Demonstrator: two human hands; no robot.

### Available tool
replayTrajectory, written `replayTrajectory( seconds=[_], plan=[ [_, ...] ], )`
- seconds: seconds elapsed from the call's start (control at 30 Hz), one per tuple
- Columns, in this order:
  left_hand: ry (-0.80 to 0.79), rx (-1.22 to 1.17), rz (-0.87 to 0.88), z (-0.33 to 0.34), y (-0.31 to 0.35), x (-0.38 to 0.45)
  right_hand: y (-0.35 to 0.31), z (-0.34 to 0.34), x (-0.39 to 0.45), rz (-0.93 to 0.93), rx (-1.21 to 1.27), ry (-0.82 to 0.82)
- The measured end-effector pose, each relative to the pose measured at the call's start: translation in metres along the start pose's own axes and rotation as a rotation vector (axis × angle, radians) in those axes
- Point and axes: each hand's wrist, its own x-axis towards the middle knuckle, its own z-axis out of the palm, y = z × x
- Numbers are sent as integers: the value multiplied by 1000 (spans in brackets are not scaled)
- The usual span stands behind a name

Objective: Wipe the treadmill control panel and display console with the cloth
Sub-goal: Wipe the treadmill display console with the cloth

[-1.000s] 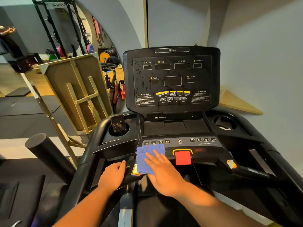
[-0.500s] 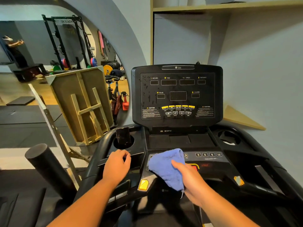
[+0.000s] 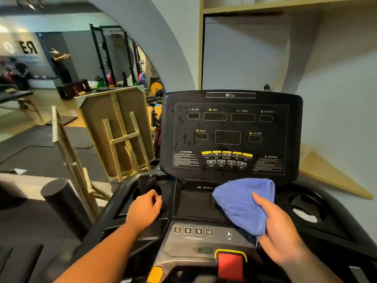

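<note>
Here the right hand grips the blue cloth below the speckled display console; the left hand, fingers curled, holds the cup holder's rim beside a dark phone.

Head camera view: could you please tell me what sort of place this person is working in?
Most likely a gym: a treadmill console sits right ahead, and a squat rack with coloured weight plates shows at the left, apparently in a mirror.
</note>
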Motion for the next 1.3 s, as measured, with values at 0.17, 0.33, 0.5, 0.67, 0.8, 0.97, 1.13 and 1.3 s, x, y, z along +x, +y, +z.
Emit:
replayTrajectory(
  seconds=[0.17, 0.33, 0.5, 0.67, 0.8, 0.97, 1.13, 1.3],
  plan=[
    [-54, 131, 64, 7, 3, 5, -43, 5, 45, -149, -12, 17],
    [-116, 147, 112, 6, -1, 12, -94, 55, 76, -452, -174, 186],
    [-121, 95, 99, 9, -7, 14, -114, 119, 133, -912, -684, 285],
    [-127, 67, 136, 12, -15, 18, -49, 157, 217, -1139, -1743, 306],
    [-153, 64, 152, 13, -16, 20, 13, 148, 212, -1261, -2016, 107],
    [-190, 44, 136, 11, -15, 19, 23, 102, 203, -1360, -2190, -184],
    [-205, 34, 140, 10, -15, 21, -36, 162, 222, -1213, -1900, 252],
    [-191, 25, 141, 9, -14, 20, 1, 186, 218, -1299, -2014, 90]
  ],
)
